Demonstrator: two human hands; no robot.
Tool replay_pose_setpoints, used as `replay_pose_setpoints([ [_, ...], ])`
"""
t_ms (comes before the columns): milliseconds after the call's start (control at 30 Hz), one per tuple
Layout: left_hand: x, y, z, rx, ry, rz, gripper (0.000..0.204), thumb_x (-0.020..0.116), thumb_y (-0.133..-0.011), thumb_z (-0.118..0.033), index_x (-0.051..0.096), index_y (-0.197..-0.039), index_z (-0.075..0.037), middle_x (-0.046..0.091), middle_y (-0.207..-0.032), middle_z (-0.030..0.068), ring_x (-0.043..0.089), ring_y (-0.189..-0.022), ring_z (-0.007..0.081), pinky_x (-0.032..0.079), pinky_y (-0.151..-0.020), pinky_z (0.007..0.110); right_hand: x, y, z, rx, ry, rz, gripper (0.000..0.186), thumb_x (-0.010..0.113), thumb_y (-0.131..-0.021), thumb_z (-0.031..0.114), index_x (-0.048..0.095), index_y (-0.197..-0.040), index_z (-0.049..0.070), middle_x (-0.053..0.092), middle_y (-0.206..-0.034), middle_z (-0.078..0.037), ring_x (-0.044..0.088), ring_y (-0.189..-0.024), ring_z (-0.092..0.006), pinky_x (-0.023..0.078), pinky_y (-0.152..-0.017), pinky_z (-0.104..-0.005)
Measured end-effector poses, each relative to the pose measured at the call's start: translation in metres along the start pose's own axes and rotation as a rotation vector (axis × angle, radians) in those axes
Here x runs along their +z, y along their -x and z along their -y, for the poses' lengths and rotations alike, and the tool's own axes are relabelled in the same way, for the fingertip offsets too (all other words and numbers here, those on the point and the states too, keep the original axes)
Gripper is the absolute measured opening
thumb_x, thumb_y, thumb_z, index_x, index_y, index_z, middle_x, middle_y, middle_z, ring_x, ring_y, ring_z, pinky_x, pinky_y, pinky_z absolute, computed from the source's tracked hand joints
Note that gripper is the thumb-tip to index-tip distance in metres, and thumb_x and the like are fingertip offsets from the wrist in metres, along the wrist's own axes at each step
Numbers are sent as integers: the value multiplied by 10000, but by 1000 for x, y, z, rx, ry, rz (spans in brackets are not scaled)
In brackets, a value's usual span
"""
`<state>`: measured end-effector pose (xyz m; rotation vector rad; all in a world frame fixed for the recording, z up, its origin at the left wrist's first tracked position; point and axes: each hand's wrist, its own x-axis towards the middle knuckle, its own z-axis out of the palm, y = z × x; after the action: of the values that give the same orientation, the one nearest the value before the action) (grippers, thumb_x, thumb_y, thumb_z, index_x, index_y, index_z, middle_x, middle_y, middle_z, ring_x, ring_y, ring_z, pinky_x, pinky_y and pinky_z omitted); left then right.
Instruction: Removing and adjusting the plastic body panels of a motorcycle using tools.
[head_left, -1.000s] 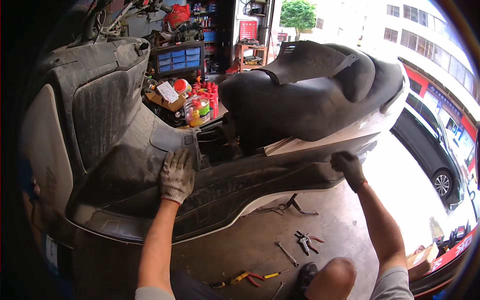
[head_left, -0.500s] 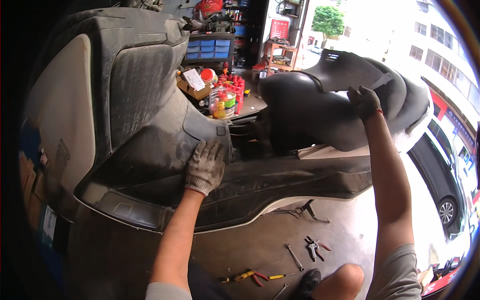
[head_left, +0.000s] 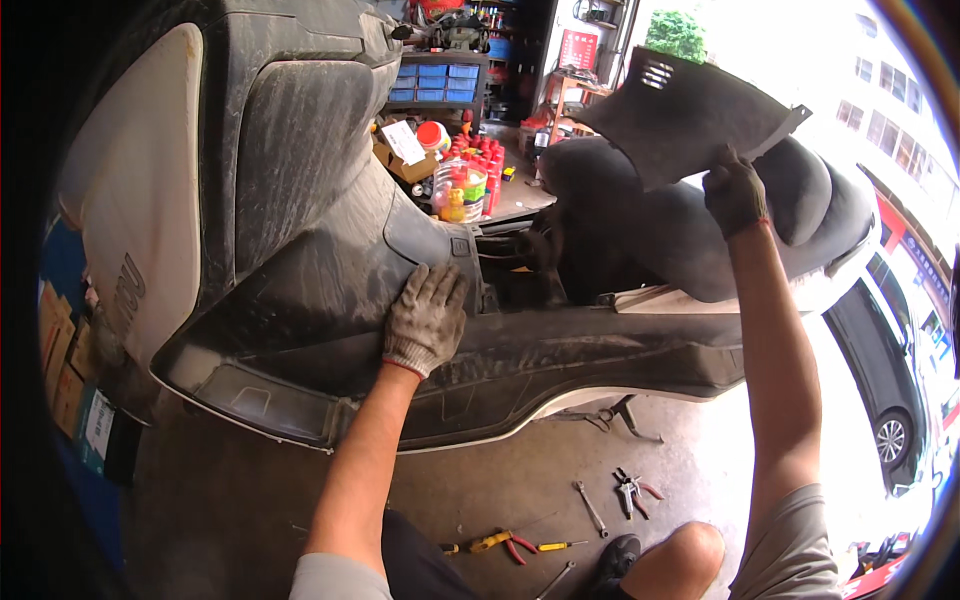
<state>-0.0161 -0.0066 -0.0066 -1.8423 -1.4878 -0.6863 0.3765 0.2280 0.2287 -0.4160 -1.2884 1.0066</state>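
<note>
A dusty black and white scooter (head_left: 320, 230) stands across the view. My left hand (head_left: 428, 318), in a grey work glove, lies flat on its dark floorboard with the fingers stretched out. My right hand (head_left: 735, 190), also gloved, is closed on the lower edge of a black plastic panel (head_left: 700, 115) with small slots near its top corner. That panel is held up over the black seat (head_left: 590, 200). Between floorboard and seat gapes an uncovered opening (head_left: 525, 265) with dark parts and cables inside.
On the floor lie pliers (head_left: 632, 492), a wrench (head_left: 591, 510), yellow-and-red-handled pliers (head_left: 505, 543) and a yellow screwdriver (head_left: 560, 546). Behind the scooter are red bottles (head_left: 488, 160), a cardboard box (head_left: 405, 160) and blue drawers (head_left: 435, 83). A dark car (head_left: 870, 350) is parked outside at right.
My right hand has raised the black panel off the seat and tilted it upward. My left hand stays flat on the floorboard. The view has shifted slightly.
</note>
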Motion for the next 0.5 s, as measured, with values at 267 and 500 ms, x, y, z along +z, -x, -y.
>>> replay_pose_setpoints([
  [267, -4, -3, -1, -2, 37, -50, 445, 666, -834, -214, 666, -1255, -67, 599, -1383, 108, 495, -1351, 275, 316, -1193, 466, 109, 191, 38, 251, -352, 143, 157, 579, -1045, 174, 558, -1158, 66, 588, -882, 1, 492, -603, -77, 424, -537, -225],
  [500, 9, 34, -18, -112, 5, 129, 483, 556, -920, -332, 633, -1323, -76, 616, -1372, 189, 505, -1318, 415, 392, -1108, 501, 130, 276, -2, 435, -555, 131, 184, 601, -1033, 171, 558, -1200, 104, 585, -866, 25, 490, -596, -92, 406, -545, -243],
])
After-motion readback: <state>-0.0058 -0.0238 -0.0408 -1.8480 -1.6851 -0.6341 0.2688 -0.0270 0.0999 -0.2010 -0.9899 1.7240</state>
